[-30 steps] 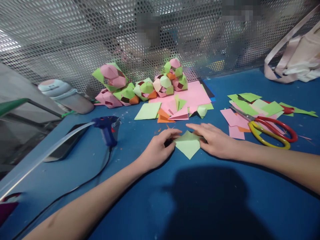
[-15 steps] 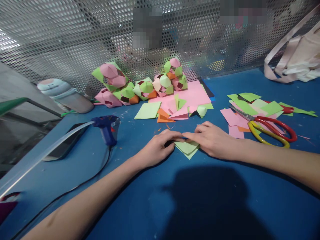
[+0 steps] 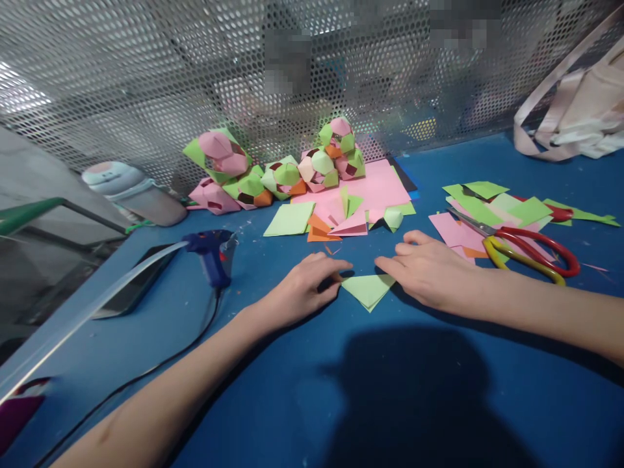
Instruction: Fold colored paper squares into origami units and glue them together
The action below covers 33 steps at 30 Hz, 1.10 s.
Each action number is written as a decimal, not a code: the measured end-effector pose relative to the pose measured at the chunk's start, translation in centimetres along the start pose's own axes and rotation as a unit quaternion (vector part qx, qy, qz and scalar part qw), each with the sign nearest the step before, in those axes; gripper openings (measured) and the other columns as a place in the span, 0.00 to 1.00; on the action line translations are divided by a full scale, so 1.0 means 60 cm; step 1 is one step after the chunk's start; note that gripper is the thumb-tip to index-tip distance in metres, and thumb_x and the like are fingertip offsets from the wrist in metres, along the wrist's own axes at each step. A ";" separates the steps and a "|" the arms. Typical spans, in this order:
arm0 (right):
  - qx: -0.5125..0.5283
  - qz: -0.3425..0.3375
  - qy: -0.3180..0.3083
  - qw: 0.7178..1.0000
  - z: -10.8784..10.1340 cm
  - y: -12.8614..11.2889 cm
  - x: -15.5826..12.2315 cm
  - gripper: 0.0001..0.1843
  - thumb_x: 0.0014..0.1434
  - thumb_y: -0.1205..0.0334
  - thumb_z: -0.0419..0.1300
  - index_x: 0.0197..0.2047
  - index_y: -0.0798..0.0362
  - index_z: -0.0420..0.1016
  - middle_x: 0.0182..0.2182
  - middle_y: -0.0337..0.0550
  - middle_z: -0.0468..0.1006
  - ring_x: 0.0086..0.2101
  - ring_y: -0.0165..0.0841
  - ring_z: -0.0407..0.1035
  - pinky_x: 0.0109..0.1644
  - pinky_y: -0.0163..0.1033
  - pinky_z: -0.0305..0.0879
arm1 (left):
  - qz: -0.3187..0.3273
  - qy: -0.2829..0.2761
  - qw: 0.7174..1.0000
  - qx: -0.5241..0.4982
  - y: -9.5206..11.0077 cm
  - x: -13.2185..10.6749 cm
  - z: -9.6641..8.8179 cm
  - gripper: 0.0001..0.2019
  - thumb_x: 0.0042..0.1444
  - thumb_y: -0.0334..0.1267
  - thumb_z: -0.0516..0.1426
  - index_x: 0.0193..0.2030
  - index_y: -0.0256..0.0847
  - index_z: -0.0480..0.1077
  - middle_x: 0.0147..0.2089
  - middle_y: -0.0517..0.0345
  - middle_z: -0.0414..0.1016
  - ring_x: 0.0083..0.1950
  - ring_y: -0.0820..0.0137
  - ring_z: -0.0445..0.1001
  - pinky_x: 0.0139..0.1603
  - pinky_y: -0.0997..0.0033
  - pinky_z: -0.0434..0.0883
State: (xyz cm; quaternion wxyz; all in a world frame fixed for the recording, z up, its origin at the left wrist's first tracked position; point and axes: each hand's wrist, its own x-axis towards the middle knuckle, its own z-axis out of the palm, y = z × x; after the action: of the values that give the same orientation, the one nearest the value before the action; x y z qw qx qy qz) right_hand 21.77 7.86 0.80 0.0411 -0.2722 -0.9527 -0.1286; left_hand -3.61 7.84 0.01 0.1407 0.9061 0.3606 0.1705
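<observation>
A light green paper (image 3: 368,290), folded into a triangle with its point toward me, lies on the blue table. My left hand (image 3: 312,281) is at its left corner, thumb and curled fingers closed on that end while the forefinger reaches just past the fold. At the right corner, my right hand (image 3: 423,270) has its fingers bent over the paper, its thumb hidden. Between the hands, the straight folded edge is uncovered. Just beyond lie small folded pieces: an orange one (image 3: 320,229), a pink one (image 3: 351,225) and a pale green one (image 3: 392,218).
Several paper ball shapes (image 3: 283,175) stand by the perforated metal screen (image 3: 205,71). Scissors (image 3: 524,253) rest on paper scraps (image 3: 487,203) at right. To the left are a blue glue gun (image 3: 210,257) with a cord, a dark phone (image 3: 139,283) and a bottle (image 3: 141,195).
Both hands have slid outward along the fold, from meeting at the middle to the two corners. More of the folded paper shows between them. The view has shifted slightly.
</observation>
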 end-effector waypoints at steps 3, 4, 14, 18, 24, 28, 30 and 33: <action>0.001 0.003 0.006 1.000 0.002 0.002 -0.001 0.14 0.54 0.76 0.50 0.42 0.59 0.71 0.23 0.46 0.72 0.25 0.35 0.59 0.40 0.42 0.48 | 0.001 0.003 1.000 0.006 0.000 0.001 0.000 0.16 0.57 0.29 0.51 0.52 0.40 0.67 0.36 0.54 0.76 0.40 0.67 0.69 0.45 0.64 0.67; 0.002 0.003 0.009 1.000 0.004 0.003 -0.001 0.14 0.54 0.75 0.50 0.43 0.59 0.71 0.24 0.46 0.72 0.25 0.35 0.59 0.40 0.42 0.48 | 0.000 0.004 1.000 0.008 0.000 0.001 0.000 0.16 0.57 0.29 0.51 0.52 0.40 0.67 0.36 0.54 0.75 0.40 0.67 0.69 0.45 0.63 0.67; 0.169 0.064 0.075 0.981 0.020 0.016 0.001 0.15 0.58 0.71 0.52 0.49 0.56 0.70 0.31 0.46 0.76 0.33 0.35 0.64 0.44 0.42 0.52 | -0.060 0.038 0.997 -0.012 0.021 0.004 0.014 0.12 0.57 0.37 0.54 0.48 0.39 0.68 0.38 0.53 0.72 0.39 0.67 0.68 0.42 0.66 0.66; 0.283 0.141 0.115 0.942 0.019 0.002 0.013 0.16 0.59 0.70 0.52 0.51 0.55 0.69 0.34 0.44 0.76 0.36 0.34 0.68 0.47 0.44 0.57 | -0.116 0.080 0.987 -0.072 0.033 0.007 0.020 0.07 0.59 0.36 0.52 0.38 0.39 0.70 0.34 0.57 0.71 0.34 0.71 0.67 0.38 0.72 0.64; 0.503 0.277 0.149 0.805 0.028 -0.019 0.023 0.24 0.58 0.54 0.58 0.55 0.53 0.61 0.48 0.50 0.72 0.42 0.35 0.69 0.44 0.42 0.68 | -0.194 0.177 0.957 -0.123 0.046 0.005 0.031 0.07 0.58 0.38 0.52 0.33 0.39 0.68 0.30 0.59 0.69 0.30 0.73 0.65 0.32 0.75 0.63; 0.550 0.300 0.172 0.760 0.040 -0.027 0.027 0.30 0.54 0.61 0.60 0.59 0.51 0.56 0.54 0.52 0.66 0.39 0.32 0.70 0.40 0.41 0.69 | -0.247 0.206 0.925 -0.203 0.059 0.004 0.034 0.06 0.56 0.38 0.54 0.33 0.39 0.67 0.28 0.61 0.67 0.29 0.74 0.64 0.30 0.75 0.63; 0.586 0.308 0.159 0.732 0.041 -0.030 0.028 0.31 0.54 0.66 0.58 0.60 0.52 0.53 0.51 0.52 0.67 0.34 0.29 0.69 0.36 0.39 0.69 | -0.268 0.210 0.907 -0.248 0.065 0.005 0.034 0.05 0.56 0.38 0.54 0.33 0.39 0.67 0.28 0.62 0.67 0.29 0.74 0.65 0.30 0.75 0.64; 0.624 0.286 0.158 0.710 0.040 -0.032 0.029 0.33 0.53 0.71 0.55 0.61 0.54 0.52 0.44 0.48 0.70 0.34 0.29 0.69 0.36 0.37 0.68 | -0.289 0.213 0.880 -0.310 0.072 0.010 0.034 0.04 0.54 0.37 0.56 0.34 0.39 0.65 0.26 0.64 0.65 0.27 0.75 0.65 0.29 0.76 0.64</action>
State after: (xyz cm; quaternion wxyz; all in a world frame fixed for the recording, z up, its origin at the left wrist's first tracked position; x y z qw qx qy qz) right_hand 19.25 7.81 -1.68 0.3861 -0.4198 -0.6723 0.4720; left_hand 0.24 4.98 -0.10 0.3773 0.6135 0.5564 0.4142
